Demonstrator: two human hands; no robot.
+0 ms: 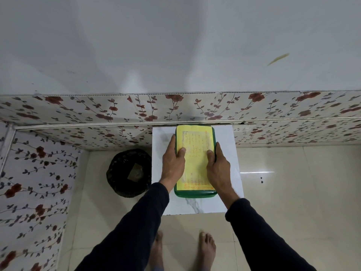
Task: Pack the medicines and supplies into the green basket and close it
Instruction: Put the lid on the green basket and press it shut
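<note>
Bare feet (207,246) stand on the tiled floor (293,192) at the bottom of the view, and above them two dark sleeves (259,237) reach forward. Both hands are on the green basket (195,194), which lies in the middle of the small white marble surface (230,145), close to the floral wall panel (78,110).

The left hand (172,163) is spread and only half open: its thumb presses on the yellow printed sheet (195,153) that covers the top, and its fingers go down along the left side of the basket. The right hand (217,167) mirrors it on the right side, thumb on the sheet, fingers around the edge. Neither hand pinches anything; they press and steady.

The contents are hidden, so I cannot tell if the medicines are all inside, or if the top is fully shut.

I think the risk is uneven pressure. If one side is pushed harder, the cover may sit crooked, or the basket may slide toward the edge of the narrow surface. A black lined bin (130,173) stands on the floor just left of the surface, and a dropped item could fall there.
</note>
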